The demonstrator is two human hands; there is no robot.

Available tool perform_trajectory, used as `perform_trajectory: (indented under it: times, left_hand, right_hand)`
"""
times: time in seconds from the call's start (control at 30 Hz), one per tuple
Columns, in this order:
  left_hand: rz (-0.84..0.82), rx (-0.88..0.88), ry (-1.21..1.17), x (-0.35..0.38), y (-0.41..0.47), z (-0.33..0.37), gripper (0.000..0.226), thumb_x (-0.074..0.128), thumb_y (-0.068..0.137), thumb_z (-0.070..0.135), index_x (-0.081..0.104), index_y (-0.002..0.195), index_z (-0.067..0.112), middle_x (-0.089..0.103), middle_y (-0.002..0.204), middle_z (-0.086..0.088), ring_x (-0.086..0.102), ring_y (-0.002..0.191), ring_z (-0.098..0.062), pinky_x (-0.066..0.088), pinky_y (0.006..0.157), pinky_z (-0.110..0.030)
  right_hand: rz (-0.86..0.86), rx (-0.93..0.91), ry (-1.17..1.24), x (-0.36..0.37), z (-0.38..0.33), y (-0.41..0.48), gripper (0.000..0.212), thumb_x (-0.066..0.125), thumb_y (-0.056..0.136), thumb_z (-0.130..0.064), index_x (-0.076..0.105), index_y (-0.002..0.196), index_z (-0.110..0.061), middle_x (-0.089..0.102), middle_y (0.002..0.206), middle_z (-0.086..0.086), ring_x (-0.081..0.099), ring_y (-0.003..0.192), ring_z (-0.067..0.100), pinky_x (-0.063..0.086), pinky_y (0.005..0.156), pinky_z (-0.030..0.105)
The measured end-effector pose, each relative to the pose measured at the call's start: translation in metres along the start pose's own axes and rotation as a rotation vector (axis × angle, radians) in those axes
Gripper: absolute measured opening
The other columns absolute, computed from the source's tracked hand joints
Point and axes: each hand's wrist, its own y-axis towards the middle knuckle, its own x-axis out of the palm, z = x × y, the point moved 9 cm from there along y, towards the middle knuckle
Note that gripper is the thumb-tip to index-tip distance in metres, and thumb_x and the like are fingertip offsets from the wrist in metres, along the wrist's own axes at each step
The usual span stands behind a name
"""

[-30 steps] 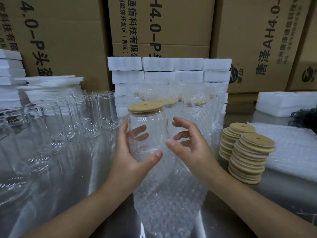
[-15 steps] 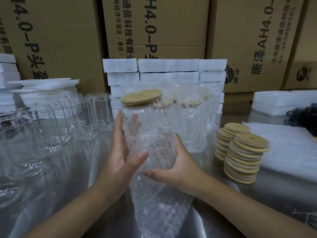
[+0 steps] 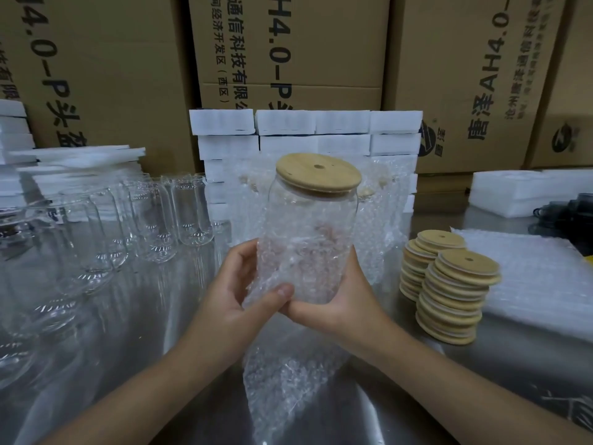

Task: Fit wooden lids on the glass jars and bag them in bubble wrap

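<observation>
— Where's the jar right now?
— Head view: the glass jar point(image 3: 313, 220) is upright in mid-air above the steel table point(image 3: 154, 322). Its wooden lid point(image 3: 318, 171) is seated, and the lower half is inside the bubble-wrap bag point(image 3: 288, 374).
— And the hands?
— The left hand point(image 3: 237, 300) pinches the wrap against the glass with the thumb in front. The right hand point(image 3: 346, 300) curls round the base. Stacked spare lids point(image 3: 455, 293) are to the right, empty jars point(image 3: 189, 213) to the left.
</observation>
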Motion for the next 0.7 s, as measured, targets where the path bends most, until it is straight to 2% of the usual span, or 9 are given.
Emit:
perform_trajectory:
  times: [0.07, 0.17, 0.37, 0.43, 0.5, 0.57, 0.6, 0.7]
  left_hand:
    - [-0.016, 0.004, -0.008, 0.003, 0.0, 0.0, 0.06, 0.067, 0.061, 0.044, 0.052, 0.116, 0.027, 0.068, 0.106, 0.023, 0.062, 0.101, 0.007, 0.047, 0.083, -0.009]
    - [-0.019, 0.009, -0.035, 0.003, -0.001, 0.003, 0.059, 0.066, 0.06, 0.044, 0.052, 0.115, 0.028, 0.068, 0.103, 0.027, 0.062, 0.099, 0.01, 0.046, 0.076, -0.005]
    - [-0.029, 0.056, -0.064, 0.005, -0.001, 0.013, 0.052, 0.065, 0.065, 0.045, 0.051, 0.113, 0.031, 0.067, 0.103, 0.031, 0.061, 0.099, 0.012, 0.046, 0.076, -0.004]
    - [-0.046, 0.084, -0.079, 0.005, -0.001, 0.017, 0.054, 0.07, 0.066, 0.043, 0.05, 0.116, 0.032, 0.067, 0.108, 0.028, 0.062, 0.103, 0.009, 0.048, 0.079, -0.007]
    - [-0.071, 0.104, -0.098, 0.006, -0.002, 0.021, 0.065, 0.081, 0.063, 0.053, 0.052, 0.12, 0.042, 0.065, 0.118, 0.022, 0.061, 0.113, 0.001, 0.049, 0.085, -0.012]
    - [-0.085, 0.119, -0.098, 0.007, -0.002, 0.027, 0.068, 0.082, 0.06, 0.059, 0.052, 0.121, 0.052, 0.063, 0.125, 0.018, 0.059, 0.117, -0.003, 0.047, 0.089, -0.013]
    - [-0.087, 0.128, -0.09, 0.007, -0.002, 0.03, 0.071, 0.084, 0.06, 0.055, 0.051, 0.123, 0.052, 0.062, 0.126, 0.02, 0.058, 0.118, -0.001, 0.046, 0.089, -0.012]
    - [-0.082, 0.153, -0.04, 0.007, -0.003, 0.033, 0.08, 0.082, 0.057, 0.035, 0.043, 0.127, 0.035, 0.06, 0.121, 0.032, 0.056, 0.113, 0.011, 0.043, 0.086, -0.003]
  right_hand:
    - [-0.025, 0.012, -0.005, 0.001, -0.001, 0.0, 0.088, 0.089, 0.056, -0.028, 0.039, 0.128, -0.025, 0.066, 0.117, 0.001, 0.066, 0.107, 0.018, 0.054, 0.091, 0.042]
    - [-0.033, 0.009, -0.033, 0.0, -0.004, -0.001, 0.087, 0.088, 0.056, -0.03, 0.038, 0.127, -0.029, 0.065, 0.117, -0.002, 0.065, 0.108, 0.016, 0.054, 0.09, 0.041]
    - [-0.029, -0.004, -0.023, 0.0, -0.01, -0.001, 0.084, 0.088, 0.057, -0.035, 0.039, 0.125, -0.034, 0.065, 0.115, -0.009, 0.065, 0.107, 0.012, 0.055, 0.089, 0.036]
    - [-0.015, -0.023, -0.012, -0.002, -0.015, 0.0, 0.083, 0.088, 0.057, -0.036, 0.039, 0.124, -0.034, 0.064, 0.116, -0.01, 0.065, 0.109, 0.012, 0.054, 0.089, 0.034]
    - [-0.004, -0.041, 0.003, -0.004, -0.021, 0.002, 0.086, 0.089, 0.057, -0.035, 0.039, 0.126, -0.034, 0.064, 0.117, -0.008, 0.064, 0.111, 0.013, 0.053, 0.091, 0.036]
    - [0.006, -0.061, 0.034, -0.005, -0.026, 0.004, 0.086, 0.089, 0.058, -0.031, 0.039, 0.128, -0.034, 0.064, 0.118, -0.004, 0.064, 0.111, 0.016, 0.053, 0.092, 0.038]
    - [0.008, -0.071, 0.043, -0.005, -0.03, 0.004, 0.084, 0.089, 0.059, -0.03, 0.039, 0.127, -0.034, 0.064, 0.118, -0.004, 0.064, 0.11, 0.017, 0.054, 0.091, 0.037]
    - [-0.007, -0.079, 0.03, -0.002, -0.037, 0.007, 0.083, 0.087, 0.06, -0.028, 0.038, 0.127, -0.031, 0.065, 0.116, -0.006, 0.065, 0.109, 0.017, 0.054, 0.09, 0.036]
